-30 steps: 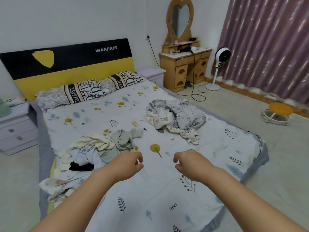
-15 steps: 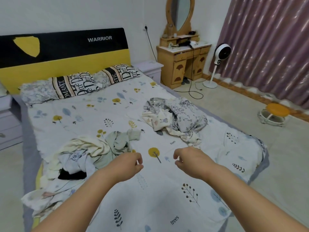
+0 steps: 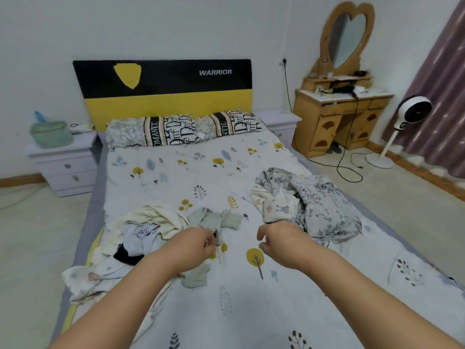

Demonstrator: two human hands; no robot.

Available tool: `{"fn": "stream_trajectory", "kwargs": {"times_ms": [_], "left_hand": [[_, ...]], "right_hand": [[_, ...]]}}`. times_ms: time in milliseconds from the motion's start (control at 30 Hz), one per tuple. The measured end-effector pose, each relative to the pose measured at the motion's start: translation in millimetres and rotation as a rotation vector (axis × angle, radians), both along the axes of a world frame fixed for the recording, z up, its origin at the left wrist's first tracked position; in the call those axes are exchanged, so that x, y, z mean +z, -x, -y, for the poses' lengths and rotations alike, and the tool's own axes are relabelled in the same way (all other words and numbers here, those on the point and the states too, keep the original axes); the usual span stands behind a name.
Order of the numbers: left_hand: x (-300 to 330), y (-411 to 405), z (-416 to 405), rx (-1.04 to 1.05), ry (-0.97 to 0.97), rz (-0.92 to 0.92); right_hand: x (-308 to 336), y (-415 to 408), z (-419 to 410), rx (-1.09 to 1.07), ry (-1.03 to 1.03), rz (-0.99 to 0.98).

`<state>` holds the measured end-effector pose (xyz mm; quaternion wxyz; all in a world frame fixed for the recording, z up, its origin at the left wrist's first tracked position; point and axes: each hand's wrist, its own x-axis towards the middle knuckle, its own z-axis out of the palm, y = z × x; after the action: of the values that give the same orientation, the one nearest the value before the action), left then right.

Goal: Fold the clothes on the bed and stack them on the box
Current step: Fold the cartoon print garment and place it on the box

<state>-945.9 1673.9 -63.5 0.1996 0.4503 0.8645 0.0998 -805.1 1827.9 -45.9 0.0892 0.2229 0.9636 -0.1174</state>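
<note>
Pale walls and a beige floor framed the bed (image 3: 201, 177), which carried a white sheet printed with leaves and small trees. Clothes lay on it in two heaps. One heap (image 3: 141, 238), of cream, pale blue, black and grey-green pieces, sat near the left edge and spilled toward the bed's near left corner. The other heap (image 3: 309, 205), grey floral with a cream printed piece, lay near the right edge.

Over the middle of the sheet, the left hand (image 3: 193, 248) hung with its fingers curled at the edge of a grey-green garment (image 3: 214, 220) from the left heap; whether it pinched the cloth could not be told. The right hand (image 3: 281, 243) hovered just beside the floral heap, fingers loosely curled, holding nothing.

Two pillows (image 3: 176, 129) lay along the head edge under a black and yellow headboard (image 3: 163, 91) marked WARRIOR. A nightstand (image 3: 63, 165) with a green bag stood at the left of the bed, another nightstand (image 3: 281, 122) at the right. Farther right stood a wooden dresser (image 3: 337, 117) with a heart-shaped mirror, a white fan (image 3: 407, 117), and a mauve curtain (image 3: 437, 96).
</note>
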Motion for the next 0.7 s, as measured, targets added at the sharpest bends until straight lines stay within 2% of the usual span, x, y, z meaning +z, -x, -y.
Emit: {"fn": "stream_trajectory", "kwargs": {"times_ms": [367, 700], "left_hand": [[-24.9, -25.3, -24.8, 0.313, -0.041, 0.030], [-109.3, -32.4, -16.5, 0.380, 0.032, 0.066]], "right_hand": [[-16.4, 22.6, -56.2, 0.290, 0.007, 0.060], [-110.9, 40.1, -53.8, 0.284, 0.122, 0.109]]}}
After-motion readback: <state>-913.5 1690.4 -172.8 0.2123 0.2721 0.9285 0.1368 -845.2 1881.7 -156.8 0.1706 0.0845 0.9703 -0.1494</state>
